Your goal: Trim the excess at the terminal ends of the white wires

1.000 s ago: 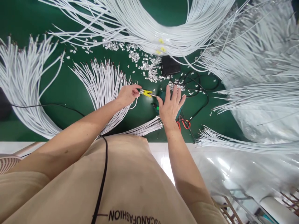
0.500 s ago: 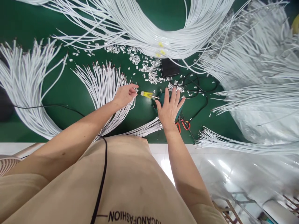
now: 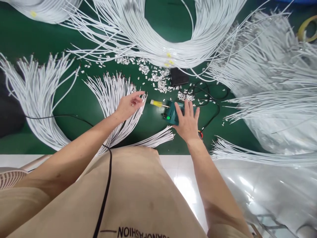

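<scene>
My left hand (image 3: 128, 105) is over the right side of a fanned bundle of white wires (image 3: 109, 96). Its index finger stretches out apart from the thumb, and I see nothing held between them. My right hand (image 3: 188, 124) lies with spread fingers over a small teal device (image 3: 174, 116), covering much of it. A round green spot (image 3: 168, 117) shows on the device's left part. Between my hands lies a yellow-handled screwdriver (image 3: 157, 103), its shaft pointing at the device. Red-handled pliers or cutters (image 3: 200, 134) are mostly hidden behind my right wrist.
Small silvery metal pieces (image 3: 160, 79) are scattered behind the device, beside a black box (image 3: 179, 76) and black cable (image 3: 215, 119). A large white wire coil (image 3: 163, 49) lies at the back. More wires rest on clear plastic (image 3: 269, 132) to the right. Yellow tape (image 3: 302, 29) sits far right.
My left hand has drawn back slightly left, its thumb and index finger parting. My right hand has shifted right and toward me, uncovering the green spot and hiding more of the red-handled tool.
</scene>
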Motion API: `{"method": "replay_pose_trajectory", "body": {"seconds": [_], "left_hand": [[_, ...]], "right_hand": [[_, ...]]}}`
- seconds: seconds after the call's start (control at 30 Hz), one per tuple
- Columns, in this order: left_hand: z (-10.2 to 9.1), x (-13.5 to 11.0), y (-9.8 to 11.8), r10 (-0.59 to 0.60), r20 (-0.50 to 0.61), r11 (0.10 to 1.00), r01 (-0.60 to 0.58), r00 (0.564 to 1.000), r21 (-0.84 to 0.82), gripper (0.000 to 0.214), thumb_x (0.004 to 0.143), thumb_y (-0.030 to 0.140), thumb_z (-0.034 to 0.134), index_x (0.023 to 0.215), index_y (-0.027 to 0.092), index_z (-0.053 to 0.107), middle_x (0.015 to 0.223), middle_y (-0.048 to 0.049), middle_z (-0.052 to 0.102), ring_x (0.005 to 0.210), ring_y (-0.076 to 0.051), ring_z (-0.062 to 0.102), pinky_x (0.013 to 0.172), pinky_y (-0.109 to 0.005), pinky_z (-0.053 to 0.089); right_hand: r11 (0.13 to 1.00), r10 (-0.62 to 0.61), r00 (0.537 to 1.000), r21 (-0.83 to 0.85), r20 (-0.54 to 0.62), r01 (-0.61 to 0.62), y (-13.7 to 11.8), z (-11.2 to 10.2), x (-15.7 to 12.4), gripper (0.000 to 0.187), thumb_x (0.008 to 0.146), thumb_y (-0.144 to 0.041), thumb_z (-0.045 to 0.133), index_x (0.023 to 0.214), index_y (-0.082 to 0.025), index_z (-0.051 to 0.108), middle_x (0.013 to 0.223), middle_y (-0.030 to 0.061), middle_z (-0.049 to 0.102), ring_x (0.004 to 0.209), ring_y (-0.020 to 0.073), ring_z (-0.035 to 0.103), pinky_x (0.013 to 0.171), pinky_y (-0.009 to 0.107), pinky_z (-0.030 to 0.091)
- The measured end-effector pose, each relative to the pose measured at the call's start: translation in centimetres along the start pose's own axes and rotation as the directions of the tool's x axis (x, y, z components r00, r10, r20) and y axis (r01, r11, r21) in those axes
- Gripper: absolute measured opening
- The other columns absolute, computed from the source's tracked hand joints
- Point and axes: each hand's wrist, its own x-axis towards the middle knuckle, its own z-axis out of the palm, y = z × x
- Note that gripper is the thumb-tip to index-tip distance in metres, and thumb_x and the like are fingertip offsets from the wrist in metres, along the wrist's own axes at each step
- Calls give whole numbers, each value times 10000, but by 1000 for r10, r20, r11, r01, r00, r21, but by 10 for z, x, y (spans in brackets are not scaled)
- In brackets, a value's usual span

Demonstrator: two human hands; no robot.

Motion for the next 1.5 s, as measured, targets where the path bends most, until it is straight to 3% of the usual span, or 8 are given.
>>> {"method": "replay_pose_trajectory", "body": {"seconds": [0.33, 0.57, 0.9, 1.07, 1.13, 1.3, 1.4, 1.5], "left_hand": [[-6, -13, 6, 16, 64, 985, -5, 998, -175, 429, 662, 341, 692, 1057, 194, 617, 756, 4, 563, 731, -116, 533, 753, -265, 441], [-6, -14, 9, -7, 83, 985, 21, 997, -169, 331, 657, 349, 692, 933, 172, 646, 737, 4, 557, 707, -114, 523, 715, -254, 433], [-15, -2, 8, -301, 16, 916, 293, 954, -275, 365, 555, 266, 776, 849, 114, 622, 738, 0, 603, 708, -112, 551, 756, -295, 433], [-25, 12, -2, -443, 33, 827, 422, 896, -372, 377, 502, 220, 805, 811, 106, 621, 753, -24, 625, 757, -148, 597, 681, -255, 426], [-27, 16, -5, -452, 36, 810, 427, 891, -402, 381, 500, 209, 804, 820, 107, 623, 759, -24, 626, 755, -139, 595, 672, -240, 422], [-26, 22, -5, -467, -32, 808, 412, 883, -422, 284, 634, 339, 716, 807, 137, 617, 690, -2, 589, 705, -107, 580, 613, -211, 412], [-24, 25, -3, -427, -106, 847, 357, 898, -394, 232, 681, 360, 660, 757, 148, 606, 708, -15, 602, 706, -109, 588, 575, -195, 403], [-24, 28, -2, -351, -248, 918, 280, 903, -280, 184, 712, 327, 609, 780, 156, 612, 683, -18, 605, 652, -112, 595, 554, -200, 402]], "right_hand": [[1000, -2, 998, 29, -62, 4, 25, 2, -14, 803, 703, -321, 595, 1389, -208, 193, 1397, 140, 240, 1251, 347, 227, 1019, 559, 114], [971, 232, 968, 86, -96, -224, 100, 10, -50, 919, 626, -459, 643, 1385, -214, 185, 1316, 153, 318, 1177, 359, 312, 959, 539, 237], [950, 313, 947, 15, -69, -312, 168, 22, -59, 937, 644, -502, 618, 1391, -194, 144, 1348, 153, 279, 1238, 332, 252, 992, 509, 210], [925, 371, 916, -23, -156, -379, 140, 12, -61, 762, 743, -444, 527, 1376, -181, 193, 1387, 148, 241, 1263, 338, 206, 986, 515, 193], [930, 367, 910, 45, -191, -366, 112, 14, -69, 621, 794, -395, 467, 1343, -174, 277, 1329, 143, 337, 1204, 310, 302, 961, 464, 249], [891, 419, 905, 222, -67, -396, 48, 59, -106, 288, 844, -319, 398, 1032, -172, 560, 976, 108, 553, 926, 240, 474, 780, 349, 361], [821, 552, 832, 206, -52, -532, 37, 88, -126, 338, 808, -353, 459, 1064, -150, 543, 1018, 126, 536, 919, 257, 467, 734, 351, 366], [809, 567, 823, 211, -37, -548, 42, 102, -136, 383, 795, -376, 482, 1103, -152, 524, 1019, 124, 532, 929, 260, 466, 736, 353, 366]]}}
